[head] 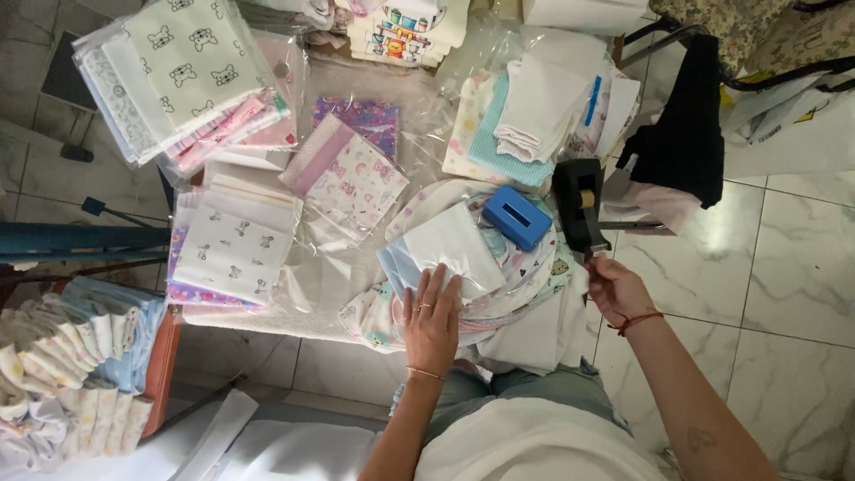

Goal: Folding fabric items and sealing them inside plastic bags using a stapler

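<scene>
- The left hand point(431, 322) is laid flat, fingers point(438, 287) spread and extended, on a white folded cloth point(454, 245) that sits inside a clear plastic sleeve point(525, 276) on the worktop point(312, 285); nothing is gripped, the bundle is only pressed down.
- The right hand point(614, 287) is held just off the pack's right edge, its fingers curled narrow at the base of the black tape dispenser point(579, 203); a strip of tape may be pinched there, but this cannot be told from the view.
- The pack is judged light, soft and limp, with a slippery film skin; it would sag if lifted by one corner, so it is best taken flat, by the folded edge under the left fingers, with the opposite edge supported.
- Just beyond the left fingers a blue box point(517, 216) is seen resting on the pile.
- Farther off, other folded printed cloths point(233, 245) are spread in sleeves.
</scene>
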